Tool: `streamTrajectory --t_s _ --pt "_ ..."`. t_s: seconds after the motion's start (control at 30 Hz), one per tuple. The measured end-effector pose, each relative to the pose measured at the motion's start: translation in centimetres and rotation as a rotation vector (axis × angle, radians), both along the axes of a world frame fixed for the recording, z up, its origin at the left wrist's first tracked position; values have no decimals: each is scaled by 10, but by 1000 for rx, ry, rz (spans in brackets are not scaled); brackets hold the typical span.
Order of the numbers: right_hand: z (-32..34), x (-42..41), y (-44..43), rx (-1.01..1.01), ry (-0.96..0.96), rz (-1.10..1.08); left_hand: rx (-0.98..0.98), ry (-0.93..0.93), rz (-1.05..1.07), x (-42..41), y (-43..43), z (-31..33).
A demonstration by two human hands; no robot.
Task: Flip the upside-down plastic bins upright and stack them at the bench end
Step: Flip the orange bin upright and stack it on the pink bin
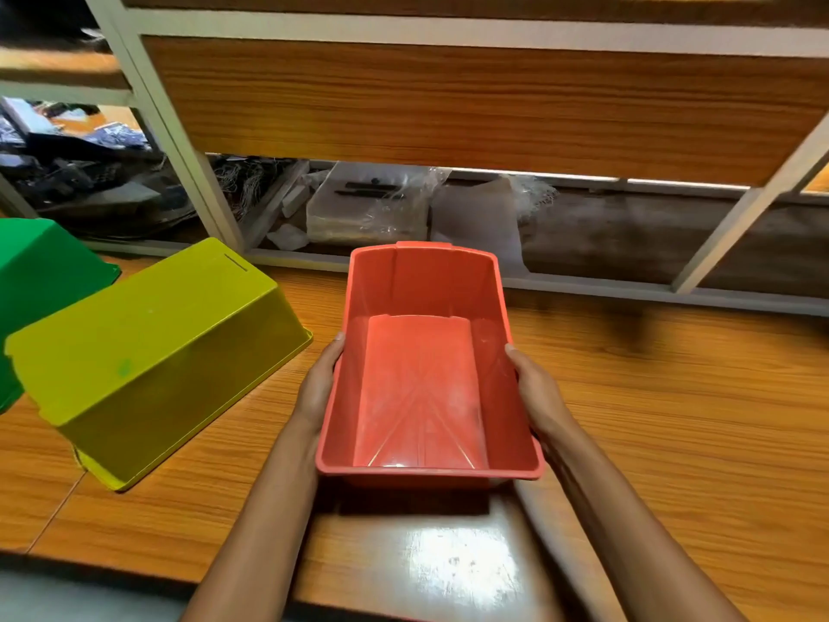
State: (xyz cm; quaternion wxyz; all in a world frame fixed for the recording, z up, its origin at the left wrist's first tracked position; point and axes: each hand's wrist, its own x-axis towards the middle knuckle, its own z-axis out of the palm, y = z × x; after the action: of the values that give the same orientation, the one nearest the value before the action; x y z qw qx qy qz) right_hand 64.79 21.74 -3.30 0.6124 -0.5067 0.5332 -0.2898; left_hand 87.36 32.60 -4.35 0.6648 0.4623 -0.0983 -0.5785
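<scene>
The red bin (426,365) was seen upright in the head view, its open mouth turned up toward the camera and its bare inside floor in full sight. It was held between two bare hands above the wooden worktop (673,397), near the middle of the view, with a dark shadow cast on the wood beneath its near end. Whether its base touched the worktop could not be told.

The left hand (320,383) was pressed flat against the bin's left long wall, with the thumb laid along the rim. The right hand (536,392) was set against the right long wall in the same way, thumb at the rim. Each grip was closed on the red bin from the outside; the fingers under the walls were hidden.

To the left, a yellow bin (152,356) was lying upside down on the worktop, its flat base turned up and its rim resting on the wood, set at a slant to the worktop's edge. It was near the red bin but apart from it. Just behind it, at the left edge of the view, a green bin (40,271) was also seen bottom up, partly cut off by the frame.

Behind the worktop, a shelf frame (179,141) of pale metal bars and wooden panels was seen, with clear plastic bags (372,204) and other blurred clutter stored in the lowest bay.
</scene>
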Motion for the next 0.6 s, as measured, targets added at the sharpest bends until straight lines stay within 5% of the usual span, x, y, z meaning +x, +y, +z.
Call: streamTrajectory --t_s 0.27,0.6 --pt "17 -101 17 -122 -37 -163 -15 -43 -99 -87 -12 11" --pt "37 -329 75 -349 120 -346 -27 -114 -269 -300 -2 23"
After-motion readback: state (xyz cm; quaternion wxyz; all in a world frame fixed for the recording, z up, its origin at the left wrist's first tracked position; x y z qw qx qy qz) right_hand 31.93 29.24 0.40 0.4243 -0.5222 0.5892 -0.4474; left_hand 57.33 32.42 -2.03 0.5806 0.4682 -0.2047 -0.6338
